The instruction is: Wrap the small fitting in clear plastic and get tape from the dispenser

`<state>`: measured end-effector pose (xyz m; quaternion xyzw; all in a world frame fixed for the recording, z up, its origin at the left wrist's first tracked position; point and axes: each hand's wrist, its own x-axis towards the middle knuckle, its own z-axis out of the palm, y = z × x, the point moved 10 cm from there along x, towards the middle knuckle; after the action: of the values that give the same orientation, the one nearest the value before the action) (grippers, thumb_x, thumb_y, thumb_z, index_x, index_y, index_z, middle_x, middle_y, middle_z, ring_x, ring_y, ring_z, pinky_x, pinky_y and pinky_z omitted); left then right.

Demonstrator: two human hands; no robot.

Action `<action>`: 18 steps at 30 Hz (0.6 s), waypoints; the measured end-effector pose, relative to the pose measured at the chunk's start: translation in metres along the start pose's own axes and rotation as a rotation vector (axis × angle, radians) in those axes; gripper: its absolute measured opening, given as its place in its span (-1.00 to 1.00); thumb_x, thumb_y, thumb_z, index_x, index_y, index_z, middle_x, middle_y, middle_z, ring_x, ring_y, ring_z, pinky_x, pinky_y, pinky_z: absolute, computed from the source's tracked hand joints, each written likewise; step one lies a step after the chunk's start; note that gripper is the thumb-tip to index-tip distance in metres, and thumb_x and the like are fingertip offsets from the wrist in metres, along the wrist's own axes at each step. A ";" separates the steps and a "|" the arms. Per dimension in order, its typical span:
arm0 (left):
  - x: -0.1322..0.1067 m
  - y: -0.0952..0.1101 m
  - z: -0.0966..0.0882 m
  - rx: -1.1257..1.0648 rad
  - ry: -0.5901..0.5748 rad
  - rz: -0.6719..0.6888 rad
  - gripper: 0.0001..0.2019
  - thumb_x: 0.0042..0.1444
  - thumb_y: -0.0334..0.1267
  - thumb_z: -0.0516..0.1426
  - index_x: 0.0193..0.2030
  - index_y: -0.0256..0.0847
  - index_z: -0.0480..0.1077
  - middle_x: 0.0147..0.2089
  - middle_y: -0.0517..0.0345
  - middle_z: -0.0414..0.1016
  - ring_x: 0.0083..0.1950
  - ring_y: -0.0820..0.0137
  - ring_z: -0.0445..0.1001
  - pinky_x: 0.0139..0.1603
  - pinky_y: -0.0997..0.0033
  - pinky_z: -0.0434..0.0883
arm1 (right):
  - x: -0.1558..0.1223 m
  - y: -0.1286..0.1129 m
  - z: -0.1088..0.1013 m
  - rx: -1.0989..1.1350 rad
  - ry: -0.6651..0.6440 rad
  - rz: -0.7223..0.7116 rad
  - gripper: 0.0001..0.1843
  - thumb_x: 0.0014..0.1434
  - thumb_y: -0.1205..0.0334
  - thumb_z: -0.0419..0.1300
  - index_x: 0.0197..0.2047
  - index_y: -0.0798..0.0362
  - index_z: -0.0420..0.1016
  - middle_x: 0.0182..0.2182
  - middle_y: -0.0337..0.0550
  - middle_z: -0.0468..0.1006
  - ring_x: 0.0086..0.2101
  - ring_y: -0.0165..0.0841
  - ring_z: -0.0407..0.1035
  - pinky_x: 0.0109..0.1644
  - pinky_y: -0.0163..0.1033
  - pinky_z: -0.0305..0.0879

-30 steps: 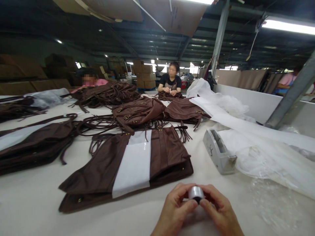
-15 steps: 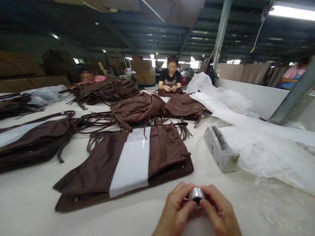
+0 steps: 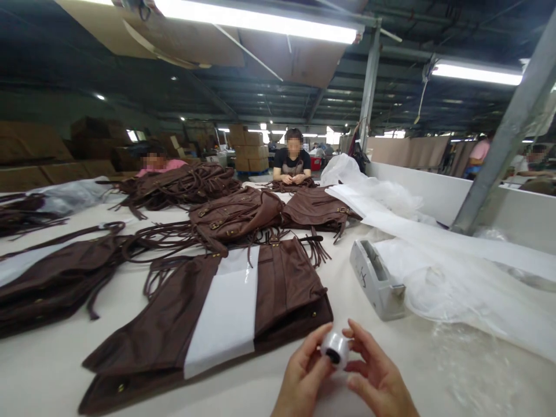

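Above the table's near edge, my left hand (image 3: 304, 370) pinches a small shiny whitish roll of tape (image 3: 337, 346) with a dark centre between thumb and fingers. Just right of the roll, my right hand (image 3: 376, 373) has its fingers and thumb spread, with the fingertips close to its side. Beyond my hands lies a dark brown leather bag (image 3: 286, 284) with a white paper band (image 3: 226, 313) around it. To the right of the bag stands a grey tape dispenser (image 3: 377, 281) with an open, hollow top.
More brown bags (image 3: 237, 211) with long straps and fringes lie across the white table (image 3: 130, 220). White foam sheet and clear plastic (image 3: 460, 278) cover the right side. A co-worker (image 3: 293, 159) leans on the far end. A metal post (image 3: 499, 133) slants at the right.
My right hand has loosened from the roll and its fingers have spread. The roll stays in my left hand and has turned somewhat. The camera view has tilted upward.
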<state>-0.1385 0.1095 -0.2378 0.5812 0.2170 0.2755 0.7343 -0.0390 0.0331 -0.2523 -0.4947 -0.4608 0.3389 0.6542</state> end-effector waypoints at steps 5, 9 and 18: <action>-0.004 -0.012 0.014 -0.351 -0.036 -0.088 -0.68 0.12 -0.18 0.22 -0.03 -0.12 0.26 -0.12 0.08 0.51 -0.15 0.29 0.50 -0.08 0.32 0.35 | -0.005 -0.012 0.010 -0.180 -0.024 -0.056 -0.40 0.11 0.24 0.24 0.23 -0.16 0.28 0.23 -0.08 0.25 0.16 -0.10 0.20 0.11 -0.14 0.34; -0.009 -0.013 0.025 -0.362 -0.056 -0.156 -0.69 0.11 -0.16 0.23 -0.09 -0.18 0.25 -0.18 0.01 0.53 -0.21 0.24 0.54 -0.19 0.36 0.37 | -0.006 -0.014 0.013 -0.184 -0.027 0.045 -0.36 0.09 0.31 0.21 0.25 -0.17 0.25 0.24 -0.14 0.25 0.15 -0.15 0.23 0.15 -0.14 0.30; -0.017 -0.011 0.030 -0.341 -0.078 -0.261 -0.72 0.18 -0.11 0.15 -0.08 -0.20 0.23 -0.19 -0.05 0.53 -0.28 0.33 0.52 -0.29 0.40 0.43 | -0.011 -0.005 0.007 -0.153 0.023 0.176 -0.30 0.06 0.33 0.19 0.27 -0.22 0.21 0.20 -0.23 0.33 -0.03 -0.26 0.37 0.10 -0.19 0.31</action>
<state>-0.1306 0.0741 -0.2418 0.4257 0.2120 0.1880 0.8594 -0.0491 0.0237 -0.2496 -0.5855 -0.4326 0.3534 0.5876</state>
